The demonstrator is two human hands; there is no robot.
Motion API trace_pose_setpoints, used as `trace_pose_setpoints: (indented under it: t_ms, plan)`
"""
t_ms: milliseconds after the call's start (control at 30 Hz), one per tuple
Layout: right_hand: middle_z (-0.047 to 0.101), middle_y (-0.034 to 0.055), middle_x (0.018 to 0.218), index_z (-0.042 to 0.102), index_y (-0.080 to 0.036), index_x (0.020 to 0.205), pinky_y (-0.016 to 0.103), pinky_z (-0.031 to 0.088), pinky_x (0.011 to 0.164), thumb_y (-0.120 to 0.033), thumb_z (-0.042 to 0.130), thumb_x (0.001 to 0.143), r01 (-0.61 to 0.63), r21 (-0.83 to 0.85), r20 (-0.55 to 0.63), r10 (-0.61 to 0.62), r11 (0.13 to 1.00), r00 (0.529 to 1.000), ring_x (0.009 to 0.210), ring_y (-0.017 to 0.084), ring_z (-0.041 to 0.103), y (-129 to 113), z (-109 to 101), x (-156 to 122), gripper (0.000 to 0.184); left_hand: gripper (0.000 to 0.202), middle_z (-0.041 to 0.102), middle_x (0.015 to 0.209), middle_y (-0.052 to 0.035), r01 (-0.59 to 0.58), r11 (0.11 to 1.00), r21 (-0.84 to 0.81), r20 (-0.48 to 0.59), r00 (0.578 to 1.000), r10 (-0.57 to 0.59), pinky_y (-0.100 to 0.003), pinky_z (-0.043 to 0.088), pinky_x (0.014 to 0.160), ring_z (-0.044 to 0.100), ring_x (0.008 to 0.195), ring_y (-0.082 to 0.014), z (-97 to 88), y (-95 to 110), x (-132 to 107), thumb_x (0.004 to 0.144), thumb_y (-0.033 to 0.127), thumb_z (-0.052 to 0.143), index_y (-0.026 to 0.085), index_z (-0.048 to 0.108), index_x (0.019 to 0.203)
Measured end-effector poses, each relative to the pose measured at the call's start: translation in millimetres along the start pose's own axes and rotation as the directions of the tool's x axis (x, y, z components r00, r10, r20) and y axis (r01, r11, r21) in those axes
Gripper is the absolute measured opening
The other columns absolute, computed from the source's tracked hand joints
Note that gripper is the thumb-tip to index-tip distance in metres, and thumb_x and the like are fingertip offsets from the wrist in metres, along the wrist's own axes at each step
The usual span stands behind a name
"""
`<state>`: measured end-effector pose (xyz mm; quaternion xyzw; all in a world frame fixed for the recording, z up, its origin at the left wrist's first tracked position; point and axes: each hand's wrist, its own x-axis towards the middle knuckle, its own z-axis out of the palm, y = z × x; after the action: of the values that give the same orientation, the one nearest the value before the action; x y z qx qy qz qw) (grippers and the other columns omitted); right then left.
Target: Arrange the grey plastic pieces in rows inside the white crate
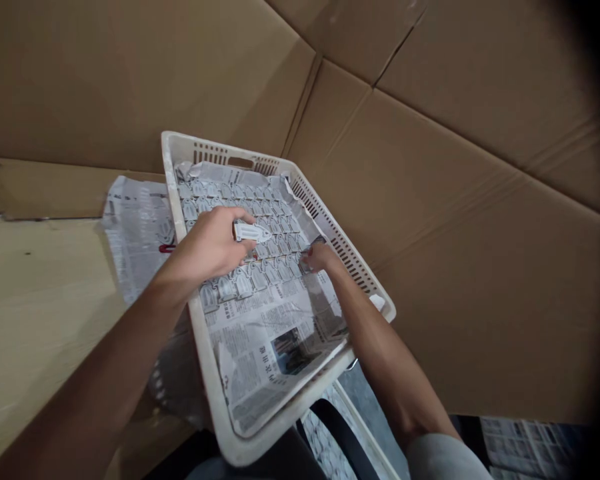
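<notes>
A white plastic basket (207,373) lined with newspaper (265,347) rests on my lap and the table edge. Rows of small grey-white metal parts (273,267) lie on the paper in its far half. My left hand (213,243) hovers over the rows, fingers closed on one white part (251,232) that sticks out to the right. My right hand (319,257) lies low at the right end of the rows, fingertips pressed on the parts there; what it holds, if anything, is hidden.
Cardboard sheets (455,200) wall the space behind and to the right. A wooden tabletop (35,307) lies at left with a loose newspaper sheet (137,227) under the basket's edge. A second basket (360,440) shows below, near my knee.
</notes>
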<state>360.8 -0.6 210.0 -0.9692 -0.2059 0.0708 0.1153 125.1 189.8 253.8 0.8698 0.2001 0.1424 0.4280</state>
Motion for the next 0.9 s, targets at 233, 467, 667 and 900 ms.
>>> trace_pose_setpoints:
  t_ms: [233, 467, 667, 900]
  plan:
    - [0.07, 0.0046, 0.09, 0.062, -0.024, 0.109, 0.027, 0.049, 0.061, -0.07, 0.059, 0.097, 0.397, 0.729, 0.016, -0.593, 0.558, 0.805, 0.079, 0.017, 0.066, -55, -24, -44, 0.048, 0.053, 0.07, 0.063, 0.0008, -0.085, 0.994, -0.073, -0.033, 0.996, 0.083, -0.033, 0.046, 0.059, 0.064, 0.055, -0.0219, 5.5, 9, -4, 0.085, 0.037, 0.075, 0.025, 0.07, 0.137]
    - [0.058, -0.0011, 0.08, 0.055, -0.024, 0.084, 0.026, 0.042, 0.059, -0.047, 0.087, 0.075, 0.361, 0.838, -0.127, -0.499, 0.408, 0.858, 0.068, 0.013, 0.052, -59, -28, -42, 0.04, 0.057, 0.071, 0.115, -0.0097, -0.116, 0.993, 0.019, -0.093, 0.989, 0.117, -0.031, 0.048, 0.065, 0.069, 0.078, -0.0221, 10.5, 4, -2, 0.084, 0.029, 0.075, 0.022, 0.066, 0.14]
    - [0.069, 0.0037, 0.093, 0.06, -0.021, 0.092, 0.031, 0.054, 0.08, -0.026, 0.073, 0.076, 0.356, 0.653, -0.374, -0.124, 0.668, 0.919, 0.087, 0.019, 0.066, -17, -37, -10, 0.021, 0.047, 0.071, 0.115, -0.0104, 0.013, 0.999, 0.03, -0.157, 0.988, -0.008, -0.034, 0.045, 0.065, 0.066, 0.077, -0.023, -1.4, -7, 6, 0.082, 0.033, 0.079, 0.023, 0.073, 0.127]
    - [0.076, 0.0205, 0.124, 0.076, -0.012, 0.116, 0.036, 0.055, 0.097, -0.006, 0.066, 0.084, -0.155, -0.224, -0.168, 0.119, 0.962, 0.979, 0.121, 0.034, 0.071, 7, -15, -1, 0.035, 0.043, 0.07, 0.118, -0.0095, 0.08, 0.996, 0.024, -0.174, 0.982, -0.075, -0.033, 0.043, 0.065, 0.063, 0.068, -0.0173, -14.0, -15, 11, 0.085, 0.031, 0.077, 0.022, 0.073, 0.127]
